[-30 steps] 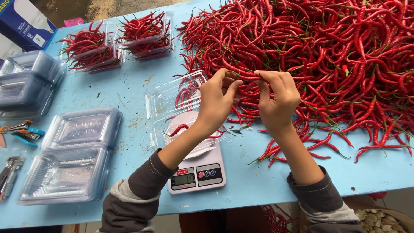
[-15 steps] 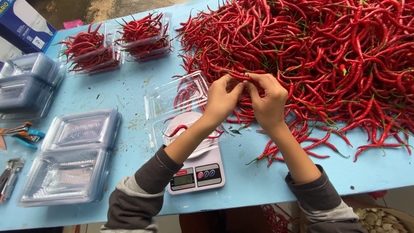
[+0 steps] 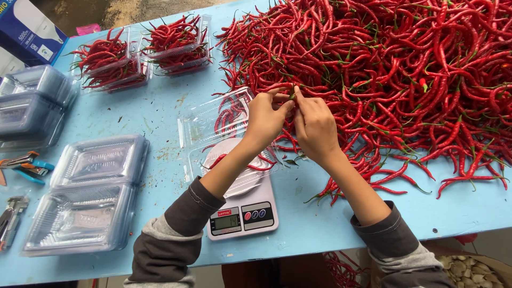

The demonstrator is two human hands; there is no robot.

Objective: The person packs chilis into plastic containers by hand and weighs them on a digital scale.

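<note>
left hand (image 3: 265, 118), right hand (image 3: 314, 125) | pinching one chilli (image 3: 288, 92) just above scale (image 3: 242, 205) | light, bendy, thin-skinned | best gripped near stem

Both hands have drawn together at the near edge of the chilli heap (image 3: 384, 69). The left hand (image 3: 265, 118) and right hand (image 3: 316, 127), earlier slightly apart on a stretched chilli, now touch fingertips, pinching a green stem (image 3: 292, 96).
</note>
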